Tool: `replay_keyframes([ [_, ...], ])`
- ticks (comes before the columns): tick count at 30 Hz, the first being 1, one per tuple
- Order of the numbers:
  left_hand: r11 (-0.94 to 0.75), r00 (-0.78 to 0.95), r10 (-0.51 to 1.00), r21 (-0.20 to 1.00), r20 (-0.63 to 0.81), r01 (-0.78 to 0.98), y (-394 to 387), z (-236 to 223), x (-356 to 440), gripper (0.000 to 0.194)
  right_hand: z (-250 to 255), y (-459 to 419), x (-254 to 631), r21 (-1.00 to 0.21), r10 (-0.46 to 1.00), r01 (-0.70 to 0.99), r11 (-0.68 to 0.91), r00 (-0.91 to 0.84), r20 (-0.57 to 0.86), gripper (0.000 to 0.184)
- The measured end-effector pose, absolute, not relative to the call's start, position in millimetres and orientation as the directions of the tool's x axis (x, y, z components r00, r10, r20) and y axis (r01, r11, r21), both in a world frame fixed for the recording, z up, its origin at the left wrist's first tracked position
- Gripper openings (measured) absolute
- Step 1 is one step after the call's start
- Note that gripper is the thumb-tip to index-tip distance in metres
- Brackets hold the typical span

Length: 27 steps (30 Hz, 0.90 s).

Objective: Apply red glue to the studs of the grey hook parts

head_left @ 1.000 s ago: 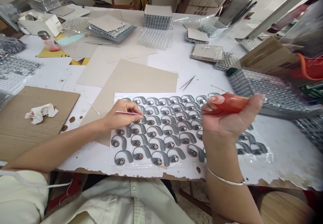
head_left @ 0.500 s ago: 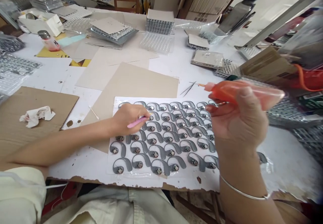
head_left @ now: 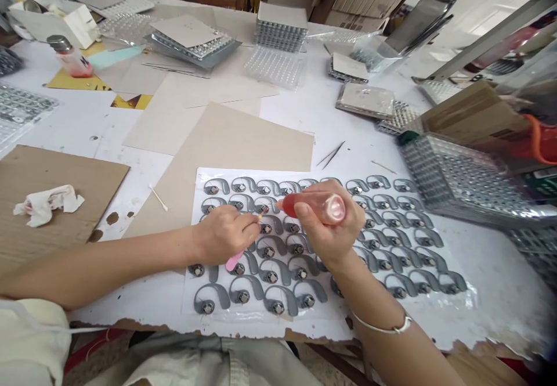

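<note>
My left hand (head_left: pixel 228 234) is closed on a slim pink tool (head_left: pixel 234 262); its wide end sticks out below the fist, and I cannot make out its working end. My right hand (head_left: pixel 337 229) grips a squeeze bottle (head_left: pixel 311 205) of red liquid, tilted with its nozzle to the left. The thin tip ends beside my left fingertips, over the rows of grey ear-hook earphone parts (head_left: pixel 272 276). These curved parts, each with a round metallic piece, lie on a white sheet. My right hand hides some of them.
Tweezers (head_left: pixel 334 155) and a cotton swab (head_left: pixel 158 197) lie beyond the sheet. Crumpled tissue (head_left: pixel 47 205) rests on cardboard (head_left: pixel 65 171) at left. Stacked clear trays (head_left: pixel 456 171) stand at right, and a small bottle (head_left: pixel 70 58) at back left.
My right hand has brought the squeeze bottle left and down from the right side to my left hand. My left hand has shifted slightly lower in view, still on the pink tool.
</note>
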State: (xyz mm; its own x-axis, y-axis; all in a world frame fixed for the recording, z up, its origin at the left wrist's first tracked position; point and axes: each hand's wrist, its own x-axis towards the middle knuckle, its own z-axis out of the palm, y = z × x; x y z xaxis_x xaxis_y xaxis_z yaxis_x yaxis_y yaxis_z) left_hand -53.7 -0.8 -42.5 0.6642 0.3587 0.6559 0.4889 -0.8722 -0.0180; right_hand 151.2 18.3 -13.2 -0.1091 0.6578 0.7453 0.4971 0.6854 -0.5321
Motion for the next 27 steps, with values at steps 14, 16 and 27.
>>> replay_keyframes([
  [14, -0.847, 0.769, 0.252, -0.249, 0.588, 0.469, -6.0, -46.8, -48.0, 0.012, -18.1, 20.1, 144.8, -0.531, 0.670, 0.479, 0.699, -0.180, 0.720, 0.009],
  [16, -0.838, 0.779, 0.247, -0.277, 0.577, 0.471, -7.4, -48.5, -47.2, 0.012, -18.1, 20.4, 143.5, -0.531, 0.672, 0.478, 0.700, -0.189, 0.716, 0.009],
  [27, -0.836, 0.781, 0.250, -0.280, 0.572, 0.472, -7.5, -46.8, -47.2, 0.014, -19.9, 19.0, 142.3, -0.525, 0.695, 0.510, 0.681, -0.227, 0.682, 0.012],
])
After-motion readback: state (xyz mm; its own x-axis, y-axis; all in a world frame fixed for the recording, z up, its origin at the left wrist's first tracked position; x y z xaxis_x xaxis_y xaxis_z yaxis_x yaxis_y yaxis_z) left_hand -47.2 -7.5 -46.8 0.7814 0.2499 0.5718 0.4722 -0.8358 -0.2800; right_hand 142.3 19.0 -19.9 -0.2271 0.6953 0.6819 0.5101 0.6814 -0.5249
